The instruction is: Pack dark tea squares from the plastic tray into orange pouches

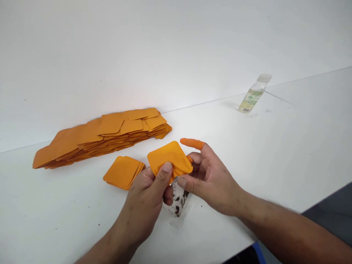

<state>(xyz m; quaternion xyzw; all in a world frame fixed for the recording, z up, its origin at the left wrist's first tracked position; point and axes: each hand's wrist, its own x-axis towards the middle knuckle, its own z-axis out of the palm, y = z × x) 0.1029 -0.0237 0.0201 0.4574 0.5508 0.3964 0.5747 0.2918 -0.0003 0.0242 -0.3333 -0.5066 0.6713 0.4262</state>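
Observation:
My left hand (148, 201) is closed around a flat orange square piece (167, 156) with rounded corners, its thumb pressing on the front and creasing the surface. At the square's right corner is my right hand (210, 172), with the thumb and curled fingers about the edge. Its index finger stretches out past the square and wears an orange finger cot (192, 143). Below both hands sits a clear plastic bag or tub (178, 207) with dark fragments in it, partly hidden by the fingers. A small stack of orange squares (121, 172) lies just left of my left hand.
A long, overlapping pile of orange squares (110, 128) lies along the wall at the back left. Farther right, a clear bottle (253, 96) with a green-yellow label and white cap stands on the white table (247, 154). Small dark specks dot the tabletop.

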